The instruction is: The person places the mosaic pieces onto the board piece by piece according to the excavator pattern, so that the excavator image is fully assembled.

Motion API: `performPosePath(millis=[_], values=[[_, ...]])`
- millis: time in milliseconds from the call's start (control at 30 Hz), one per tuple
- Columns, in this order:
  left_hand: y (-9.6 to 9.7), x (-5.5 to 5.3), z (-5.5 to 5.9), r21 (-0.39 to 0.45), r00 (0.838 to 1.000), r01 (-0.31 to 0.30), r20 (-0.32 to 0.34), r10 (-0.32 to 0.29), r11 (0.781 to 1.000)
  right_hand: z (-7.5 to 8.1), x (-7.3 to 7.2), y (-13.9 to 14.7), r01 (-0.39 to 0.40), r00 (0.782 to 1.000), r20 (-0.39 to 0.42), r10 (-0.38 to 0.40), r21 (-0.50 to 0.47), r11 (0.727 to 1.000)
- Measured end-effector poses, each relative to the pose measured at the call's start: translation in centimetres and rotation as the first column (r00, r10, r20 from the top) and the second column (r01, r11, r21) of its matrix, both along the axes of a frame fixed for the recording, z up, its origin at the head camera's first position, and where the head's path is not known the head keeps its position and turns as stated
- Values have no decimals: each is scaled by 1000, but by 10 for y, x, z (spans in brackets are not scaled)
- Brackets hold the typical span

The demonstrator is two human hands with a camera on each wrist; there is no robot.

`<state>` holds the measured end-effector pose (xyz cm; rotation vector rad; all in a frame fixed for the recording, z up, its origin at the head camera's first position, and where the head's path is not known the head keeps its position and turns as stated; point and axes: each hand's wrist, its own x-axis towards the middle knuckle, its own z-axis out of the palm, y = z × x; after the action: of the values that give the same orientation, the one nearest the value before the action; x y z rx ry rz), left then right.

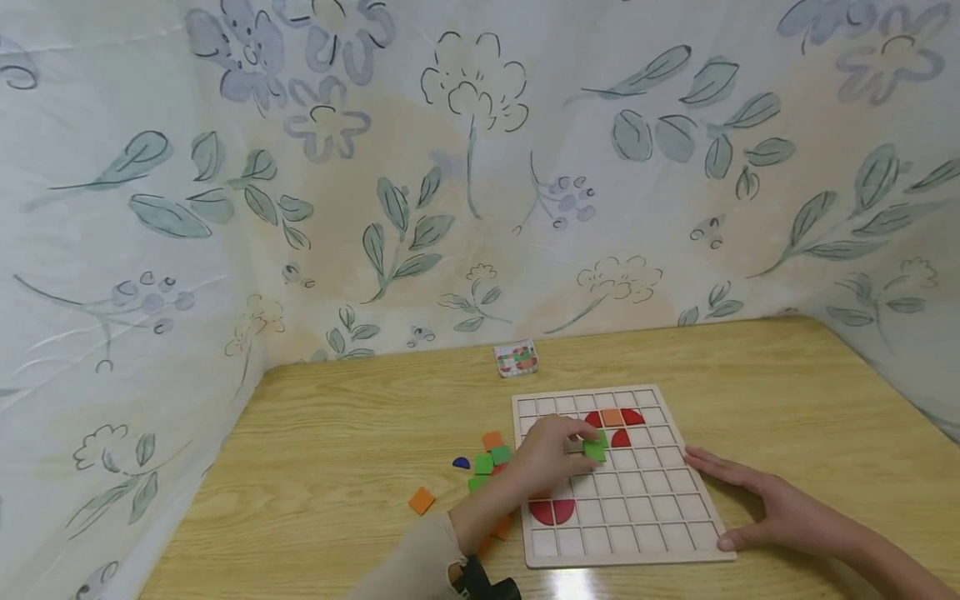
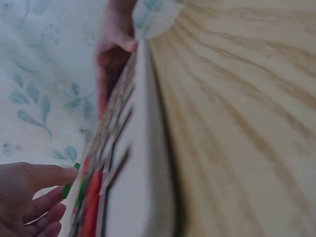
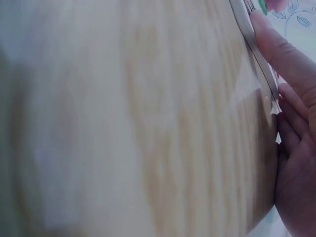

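Head view above board (image 1: 656, 483), wrist views close

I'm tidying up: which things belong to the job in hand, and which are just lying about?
In the job:
- grid board
- green piece in the left hand
- red pieces on the board
- probably the picture card

Lying about, perhaps for later:
- blue piece
- orange square off by itself

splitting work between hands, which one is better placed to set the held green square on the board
The left, I'd judge: the left hand pinches the green square over the board, near the loose pieces. The right hand touches the board's right edge, so it seems better suited to steadying.
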<state>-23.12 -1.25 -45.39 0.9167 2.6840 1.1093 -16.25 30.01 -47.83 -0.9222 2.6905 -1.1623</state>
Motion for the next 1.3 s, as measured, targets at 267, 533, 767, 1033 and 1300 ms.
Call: performPosePath(millis=[267,533,767,1033,1300], values=[[6,3,-2,-65,1000,12,-12,-13,998,1,0,0,-15,1000,4,15,-16,1000],[4,3,-4,-25,999,-23,-44,21,999,1,-1,1,-19,1000,7,20,-20,1000],[6,6,-5,-56,998,3,-70,-7,998,1,0,1,-18,1000,12,19,-17,1000],[2,5,-7,-18,999,0,-36,0,1000,0,0,-1,-14,1000,-14,14,-19,1000],[-20,2,-3,170,996,-32,93,16,985,0,-1,0,-12,999,-39,12,-7,1000]])
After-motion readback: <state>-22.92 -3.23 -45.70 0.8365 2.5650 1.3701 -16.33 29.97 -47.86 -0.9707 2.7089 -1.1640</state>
